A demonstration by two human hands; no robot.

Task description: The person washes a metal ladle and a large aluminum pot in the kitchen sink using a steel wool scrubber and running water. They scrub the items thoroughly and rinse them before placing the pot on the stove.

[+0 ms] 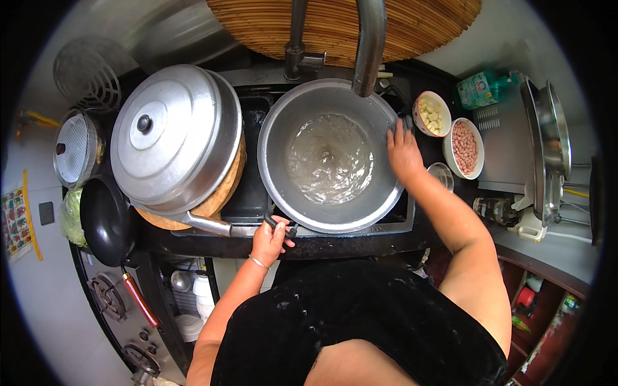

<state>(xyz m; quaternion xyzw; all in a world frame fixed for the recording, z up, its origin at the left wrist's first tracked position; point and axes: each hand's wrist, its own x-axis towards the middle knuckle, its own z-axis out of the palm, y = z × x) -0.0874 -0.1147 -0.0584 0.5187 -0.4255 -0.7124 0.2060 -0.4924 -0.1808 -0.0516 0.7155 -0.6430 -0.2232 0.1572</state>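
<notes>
A large round grey metal pan (280,120) sits over the sink, with rippling clear water (330,159) in its bottom. My left hand (271,240) grips the black loop handle (269,218) at its near left rim. At the right rim is my right hand (404,152), its fingers pressed on a blurred grey pad (404,124) that looks like a wire scourer. A second black handle (397,96) shows at the pan's far right. Above the far rim hangs the end of the metal faucet (369,58).
To the left, a large lidded aluminium pot (169,130) stands on a round wooden board (215,200). A black frying pan (106,219) lies beyond it. On the right are a bowl of peeled garlic cloves (431,116), a bowl of pink pieces (464,147) and a glass bowl (442,174).
</notes>
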